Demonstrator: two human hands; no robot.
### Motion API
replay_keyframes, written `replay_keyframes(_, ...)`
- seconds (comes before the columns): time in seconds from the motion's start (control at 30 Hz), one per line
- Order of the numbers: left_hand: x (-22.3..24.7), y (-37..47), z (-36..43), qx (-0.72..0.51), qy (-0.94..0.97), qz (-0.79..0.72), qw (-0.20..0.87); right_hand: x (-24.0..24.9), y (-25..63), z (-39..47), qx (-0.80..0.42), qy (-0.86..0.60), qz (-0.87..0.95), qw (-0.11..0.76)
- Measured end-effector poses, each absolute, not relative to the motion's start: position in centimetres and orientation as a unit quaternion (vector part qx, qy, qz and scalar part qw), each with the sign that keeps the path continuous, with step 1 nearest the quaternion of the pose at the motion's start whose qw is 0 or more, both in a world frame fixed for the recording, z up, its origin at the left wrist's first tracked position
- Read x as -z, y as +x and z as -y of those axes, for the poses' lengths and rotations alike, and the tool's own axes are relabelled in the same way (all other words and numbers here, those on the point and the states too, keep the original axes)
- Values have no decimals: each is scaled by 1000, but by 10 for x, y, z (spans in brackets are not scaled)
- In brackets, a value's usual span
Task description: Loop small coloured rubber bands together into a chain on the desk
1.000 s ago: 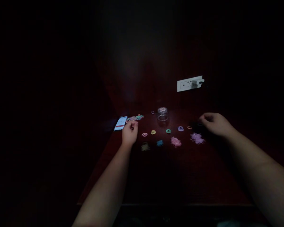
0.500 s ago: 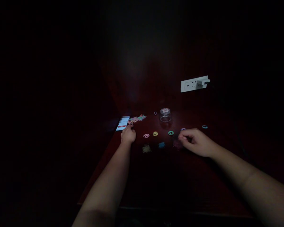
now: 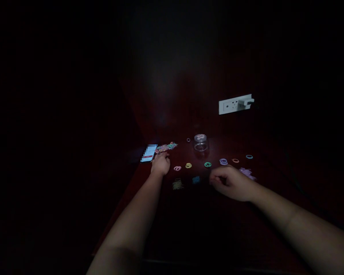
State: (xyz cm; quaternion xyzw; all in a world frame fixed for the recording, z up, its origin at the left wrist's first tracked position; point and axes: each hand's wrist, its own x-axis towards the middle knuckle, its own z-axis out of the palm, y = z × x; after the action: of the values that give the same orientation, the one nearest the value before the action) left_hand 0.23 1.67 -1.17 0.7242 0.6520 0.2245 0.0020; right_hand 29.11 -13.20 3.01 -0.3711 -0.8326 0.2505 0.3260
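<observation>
My left hand (image 3: 161, 165) lies low over the table, fingers stretched toward a mixed pile of coloured elastic bands (image 3: 166, 147). A phone (image 3: 149, 153) with a lit screen is just left of it. My right hand (image 3: 231, 183) is closed, thumb and fingers pinched together; whatever is between them, if anything, is too small to make out. Beyond it run small groups of bands: pink (image 3: 177, 168), yellow (image 3: 188, 165), green (image 3: 208, 164), purple (image 3: 223, 162) and orange (image 3: 235, 160). My right hand partly covers a light purple heap (image 3: 247, 173).
A clear lidded jar (image 3: 200, 143) stands near the wall, with a single band (image 3: 188, 140) beside it. Closer in lie a pale yellowish heap (image 3: 177, 184) and a blue heap (image 3: 196, 179). One blue band (image 3: 249, 156) lies far right. A wall socket (image 3: 235, 104) holds a plug.
My right hand has moved left and nearer me, uncovering the purple and orange bands and the light purple heap while covering a dark pinkish heap. My left hand has shifted slightly right.
</observation>
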Motion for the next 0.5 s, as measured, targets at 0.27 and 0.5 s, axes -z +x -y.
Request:
replay_keyframes(0.27, 8, 12, -48, -222, 769, -598, -39, -31, 283, 137, -237, -360, 860, 274)
replay_keyframes(0.5, 10, 14, -72, -206, 779, -590, -58, -31, 282, 139, -210, -358, 872, 260)
